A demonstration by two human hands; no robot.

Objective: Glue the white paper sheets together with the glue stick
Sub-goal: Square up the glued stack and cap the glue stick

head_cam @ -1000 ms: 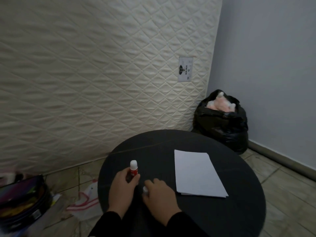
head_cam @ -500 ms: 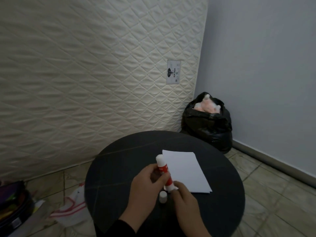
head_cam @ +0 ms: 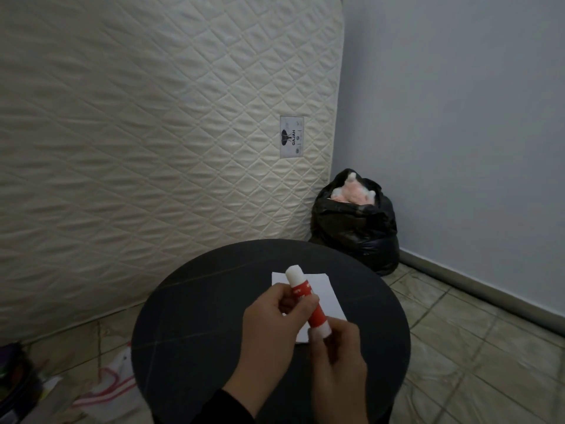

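Home storeroom: leaning mattress (head_cam: 159, 142), bin bag (head_cam: 354, 231)

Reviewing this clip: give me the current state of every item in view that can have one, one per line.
glue stick: uncapped, white tip up, tilted, held over the table
left hand: grips the stick's upper body
right hand: holds the stick's base
white paper sheets: flat on the round black table
black bag: open, pink contents showing

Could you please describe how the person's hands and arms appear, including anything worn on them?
Both hands, left and right, are bare: no gloves, rings or watch visible. A dark long sleeve covers the left arm to the wrist; the right arm is out of frame.
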